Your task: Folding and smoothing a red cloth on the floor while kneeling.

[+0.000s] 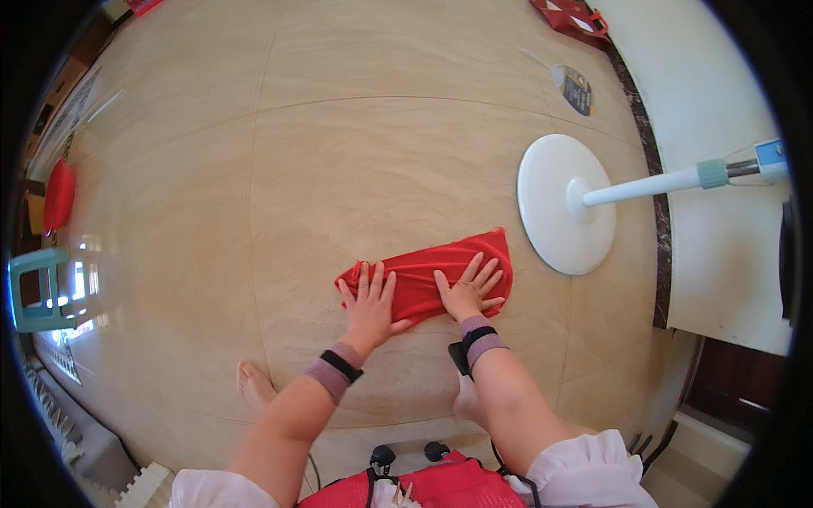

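Observation:
A red cloth (423, 263) lies spread on the beige tiled floor, creased between my two hands. My left hand (369, 306) rests flat on its left part, fingers spread and pointing away from me, with the thumb by its near edge. On the cloth's right part my right hand (468, 289) presses down, palm flat and fingers fanned out. Both hands are open and grip nothing. The cloth's far right corner reaches toward the round white base of a stand.
The white stand base (566, 205) with its pole is close on the right, beside the white wall (711, 76). A hand fan (577, 90) and a red bag (574, 21) lie farther back. At left are a green stool (38, 290) and a red basin (59, 196). My bare feet flank my arms.

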`<state>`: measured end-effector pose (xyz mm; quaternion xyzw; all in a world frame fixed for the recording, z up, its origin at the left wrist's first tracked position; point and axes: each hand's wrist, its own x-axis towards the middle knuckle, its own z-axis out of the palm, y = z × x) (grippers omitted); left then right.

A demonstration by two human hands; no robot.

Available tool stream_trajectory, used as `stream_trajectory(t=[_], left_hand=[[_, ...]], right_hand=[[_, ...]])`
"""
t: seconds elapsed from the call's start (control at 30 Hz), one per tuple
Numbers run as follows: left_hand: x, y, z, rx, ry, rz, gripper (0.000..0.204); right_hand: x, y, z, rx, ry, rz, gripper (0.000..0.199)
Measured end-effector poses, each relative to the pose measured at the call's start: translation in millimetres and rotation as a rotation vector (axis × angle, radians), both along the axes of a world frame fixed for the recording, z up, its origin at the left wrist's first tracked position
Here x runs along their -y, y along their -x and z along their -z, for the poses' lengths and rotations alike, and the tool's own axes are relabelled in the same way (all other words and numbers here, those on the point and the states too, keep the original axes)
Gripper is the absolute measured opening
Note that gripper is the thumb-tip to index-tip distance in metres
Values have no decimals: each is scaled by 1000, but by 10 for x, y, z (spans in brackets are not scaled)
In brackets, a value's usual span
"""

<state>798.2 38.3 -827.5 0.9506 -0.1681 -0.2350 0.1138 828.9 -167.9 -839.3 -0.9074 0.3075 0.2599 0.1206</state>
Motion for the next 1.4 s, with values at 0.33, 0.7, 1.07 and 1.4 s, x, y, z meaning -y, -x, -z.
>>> stream_trajectory(t=[0.33, 0.7, 1.07, 1.4], left_hand=[[522, -245, 223, 149, -19, -276, 114], [716, -658, 304, 360, 138, -212, 95], [329, -39, 316, 291, 160, -238, 100], [-184, -1649, 226, 316, 182, 312, 109]], right_hand=[[155, -428, -48, 69, 28, -175, 120], [426, -1542, 12, 87, 156, -307, 117], [349, -762, 175, 145, 117, -450, 119], [233, -823, 293, 200, 187, -376, 117]])
